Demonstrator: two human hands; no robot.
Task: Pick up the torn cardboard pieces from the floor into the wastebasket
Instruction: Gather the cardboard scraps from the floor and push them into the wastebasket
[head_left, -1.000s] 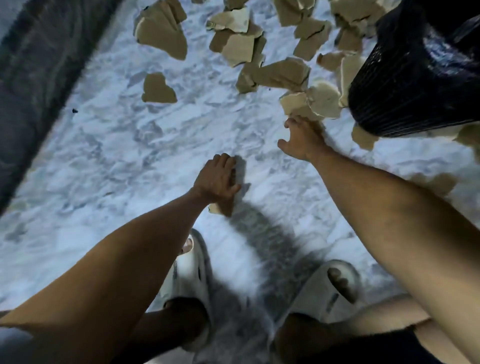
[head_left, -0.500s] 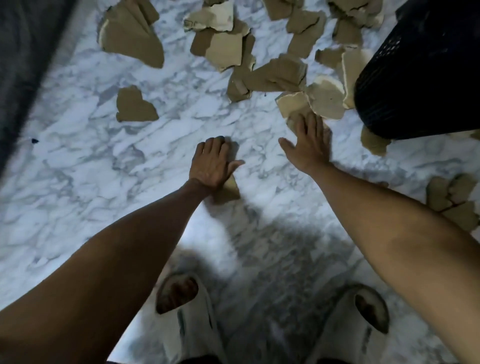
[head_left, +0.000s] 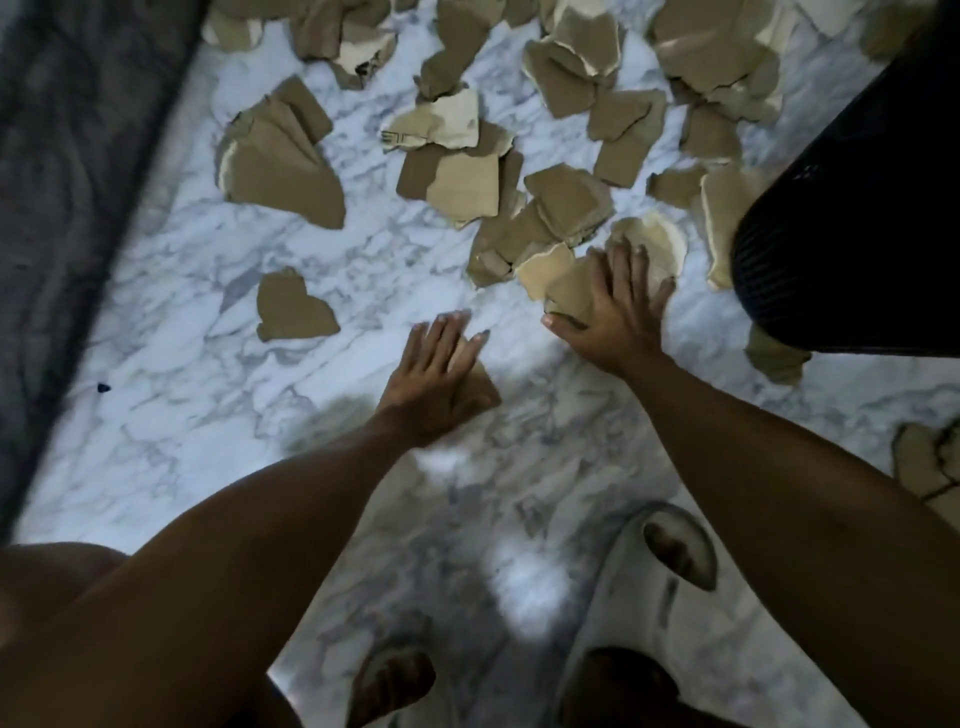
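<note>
Torn cardboard pieces (head_left: 566, 208) lay scattered across the upper half of the frame, thickest in the upper middle and upper right, most overlapping; one lone heart-shaped scrap (head_left: 293, 306) sat apart at middle left, a few more at the right edge (head_left: 924, 462). Right hand (head_left: 621, 306), fingers spread nearly straight, pressed flat on a pale piece (head_left: 571, 291) at the near edge of the pile, thumb out to the left against the piece's lower corner; no pinch or curl visible, probably pinning or sliding it to gather. Left hand (head_left: 439, 369), fingers straight and together, lay over a small brown piece (head_left: 480, 389) whose corner stuck out under the palm at right; whether it gripped that piece underneath or just covered it, cannot tell. Wastebasket (head_left: 852, 218), dark mesh, stood at the right of the frame, just beside the pile and near the right hand, likely placed close so pieces go in with a short reach; its opening was out of view. Nearly all pieces were on the floor, so the task looked early. Floor (head_left: 171, 395) was white marble with grey veins, glossy, so flat scraps may be hard to lift by an edge. Dark grey rug or fabric edge (head_left: 67, 156) ran down the upper left. White slippers (head_left: 670, 587) on both feet at bottom. Tiny dark speck (head_left: 103, 387) at left.
</note>
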